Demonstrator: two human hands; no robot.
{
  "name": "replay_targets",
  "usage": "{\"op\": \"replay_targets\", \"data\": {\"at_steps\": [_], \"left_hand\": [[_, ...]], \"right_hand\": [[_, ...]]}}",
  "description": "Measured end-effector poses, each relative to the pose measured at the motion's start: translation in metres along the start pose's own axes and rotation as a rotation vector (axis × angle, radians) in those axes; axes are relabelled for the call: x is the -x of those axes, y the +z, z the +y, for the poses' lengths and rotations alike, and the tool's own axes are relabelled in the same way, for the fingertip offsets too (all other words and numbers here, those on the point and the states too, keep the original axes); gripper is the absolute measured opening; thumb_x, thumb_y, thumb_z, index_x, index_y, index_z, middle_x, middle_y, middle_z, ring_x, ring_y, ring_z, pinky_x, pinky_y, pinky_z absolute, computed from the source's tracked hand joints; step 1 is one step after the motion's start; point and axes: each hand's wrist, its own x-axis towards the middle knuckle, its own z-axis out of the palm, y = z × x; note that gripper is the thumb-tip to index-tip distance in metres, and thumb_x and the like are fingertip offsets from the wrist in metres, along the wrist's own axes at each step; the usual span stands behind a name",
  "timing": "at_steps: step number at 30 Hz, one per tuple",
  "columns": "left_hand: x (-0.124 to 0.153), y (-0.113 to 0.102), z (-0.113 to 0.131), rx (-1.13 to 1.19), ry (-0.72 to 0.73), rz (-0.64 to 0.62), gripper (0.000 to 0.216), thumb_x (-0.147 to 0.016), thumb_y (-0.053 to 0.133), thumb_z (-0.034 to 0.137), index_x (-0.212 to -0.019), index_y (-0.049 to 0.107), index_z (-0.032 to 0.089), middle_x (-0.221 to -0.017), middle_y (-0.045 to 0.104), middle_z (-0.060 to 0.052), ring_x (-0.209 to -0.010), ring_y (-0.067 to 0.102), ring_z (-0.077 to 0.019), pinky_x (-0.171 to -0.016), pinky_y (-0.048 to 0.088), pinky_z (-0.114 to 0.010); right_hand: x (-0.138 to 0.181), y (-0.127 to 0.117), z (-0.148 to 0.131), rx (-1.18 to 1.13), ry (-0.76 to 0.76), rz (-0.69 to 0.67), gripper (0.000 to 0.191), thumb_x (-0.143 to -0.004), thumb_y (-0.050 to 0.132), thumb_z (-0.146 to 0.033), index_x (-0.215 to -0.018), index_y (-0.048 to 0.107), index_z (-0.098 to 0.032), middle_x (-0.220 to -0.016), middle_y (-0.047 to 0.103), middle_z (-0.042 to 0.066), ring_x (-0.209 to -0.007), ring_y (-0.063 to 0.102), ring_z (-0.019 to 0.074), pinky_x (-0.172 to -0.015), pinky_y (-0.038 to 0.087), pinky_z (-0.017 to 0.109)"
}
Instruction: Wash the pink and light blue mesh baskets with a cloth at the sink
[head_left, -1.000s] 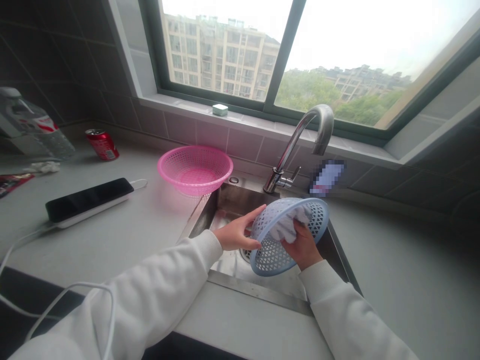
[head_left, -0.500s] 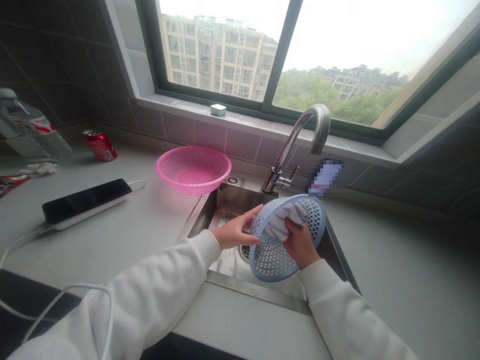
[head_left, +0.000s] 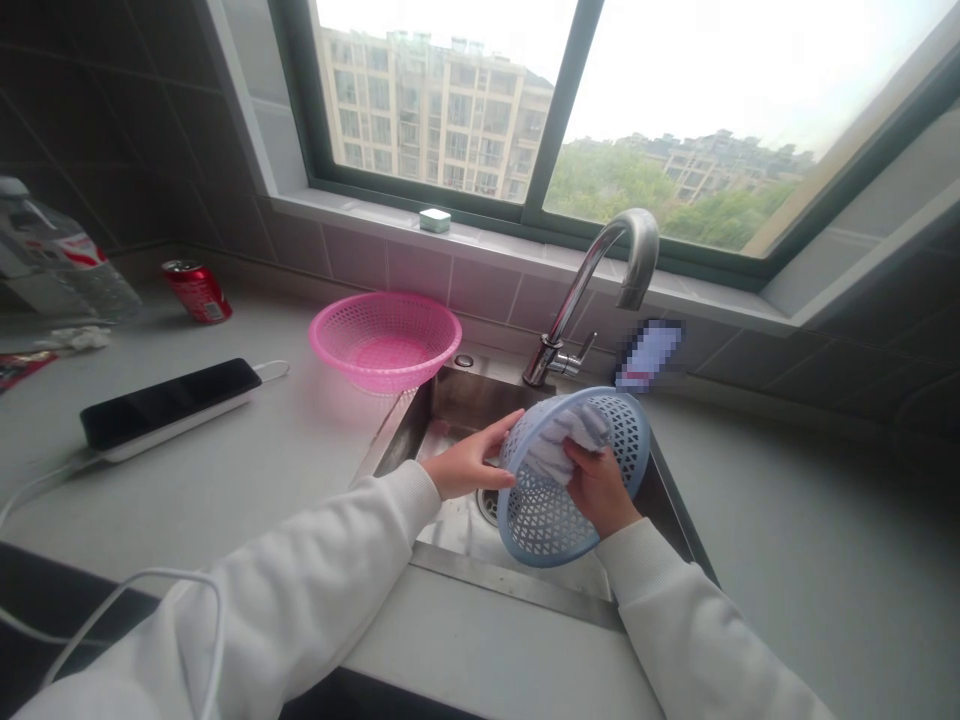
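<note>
1 blue bskt (head_left: 551, 525) over sink (head_left: 480, 405) | pale ctr (head_left: 810, 520) | wndw (head_left: 562, 110) bhnd tap (head_left: 574, 290)

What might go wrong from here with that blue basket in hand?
The left hand grips the tilted blue basket by one side, so it might slip into the sink if the right hand presses hard.
The striped cloth could snag in the basket's holes.
The pixelated phone-like object appears close behind the basket's upper rim; a wide swing might knock it.
</note>
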Motion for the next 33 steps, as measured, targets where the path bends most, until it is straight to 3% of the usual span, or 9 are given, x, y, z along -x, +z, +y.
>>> {"op": "replay_targets", "data": {"at_steps": [5, 11, 14, 17, 20, 25, 29, 33], "left_hand": [[0.0, -0.003, -0.002, -0.054, -0.013, 0.035, 0.131, -0.06, 0.092, 0.059, -0.163, 0.022, 0.021, -0.158, 0.046, -0.021, -0.144, 0.044, -0.0449, -0.12, 0.031, -0.06], [0.002, 0.0, 0.002, -0.048, -0.017, 0.008, 0.129, -0.063, 0.092, 0.054, -0.164, 0.018, 0.023, -0.161, 0.042, -0.021, -0.144, 0.044, -0.0441, -0.119, 0.034, -0.058], [0.003, 0.002, 0.003, -0.051, -0.048, 0.015, 0.132, -0.061, 0.093, 0.053, -0.164, 0.016, 0.025, -0.161, 0.04, -0.022, -0.143, 0.045, -0.0452, -0.115, 0.039, -0.059], [0.005, 0.001, 0.004, -0.048, -0.061, 0.026, 0.134, -0.059, 0.094, 0.054, -0.164, 0.017, 0.026, -0.161, 0.04, -0.022, -0.142, 0.046, -0.0465, -0.111, 0.043, -0.06], [0.005, 0.001, 0.005, -0.064, -0.055, 0.051, 0.134, -0.06, 0.093, 0.055, -0.164, 0.015, 0.025, -0.163, 0.036, -0.023, -0.147, 0.04, -0.0457, -0.115, 0.039, -0.061], [0.003, 0.002, 0.003, -0.177, -0.044, 0.171, 0.145, -0.054, 0.098, 0.048, -0.165, 0.007, 0.028, -0.171, 0.018, -0.02, -0.157, 0.021, -0.042, -0.125, 0.023, -0.061], [0.003, 0.003, 0.002, -0.282, -0.069, 0.195, 0.132, -0.06, 0.095, 0.039, -0.164, 0.016, 0.024, -0.168, 0.026, -0.02, -0.152, 0.032, -0.0422, -0.125, 0.026, -0.059], [0.006, 0.003, 0.003, -0.272, -0.009, 0.094, 0.124, -0.065, 0.089, 0.028, -0.164, 0.015, 0.025, -0.165, 0.036, -0.016, -0.144, 0.046, -0.0386, -0.121, 0.035, -0.053]], "right_hand": [[0.002, -0.005, 0.009, 0.221, 0.065, -0.173, 0.055, -0.057, 0.097, -0.028, -0.105, 0.072, -0.029, -0.103, 0.077, 0.0, -0.098, 0.07, 0.0251, -0.099, 0.052, 0.043], [-0.006, -0.007, 0.003, -0.057, -0.039, 0.012, 0.035, -0.07, 0.088, -0.035, -0.1, 0.07, -0.031, -0.101, 0.078, 0.0, -0.107, 0.071, 0.0284, -0.1, 0.054, 0.05], [-0.004, -0.005, 0.005, -0.039, 0.017, -0.013, 0.04, -0.067, 0.09, -0.033, -0.102, 0.07, -0.03, -0.101, 0.078, 0.001, -0.108, 0.07, 0.0297, -0.101, 0.054, 0.051], [0.001, -0.004, 0.01, 0.086, 0.096, -0.127, 0.054, -0.058, 0.095, -0.025, -0.106, 0.07, -0.028, -0.107, 0.078, 0.001, -0.113, 0.069, 0.0299, -0.105, 0.051, 0.049], [0.003, -0.003, 0.011, 0.104, 0.124, -0.163, 0.053, -0.056, 0.096, -0.026, -0.103, 0.07, -0.027, -0.103, 0.078, 0.002, -0.113, 0.069, 0.0312, -0.105, 0.051, 0.049], [-0.001, 0.001, 0.002, -0.079, 0.076, -0.032, 0.047, -0.06, 0.093, -0.033, -0.101, 0.07, -0.028, -0.097, 0.078, 0.002, -0.111, 0.07, 0.0323, -0.1, 0.055, 0.051], [0.0, 0.005, 0.001, -0.08, 0.086, -0.023, 0.043, -0.06, 0.092, -0.036, -0.097, 0.07, -0.028, -0.093, 0.078, 0.003, -0.109, 0.07, 0.0331, -0.097, 0.057, 0.051], [0.006, 0.007, 0.003, 0.023, 0.22, -0.126, 0.047, -0.054, 0.094, -0.03, -0.095, 0.07, -0.025, -0.092, 0.078, 0.001, -0.106, 0.071, 0.0323, -0.097, 0.056, 0.049]]}}
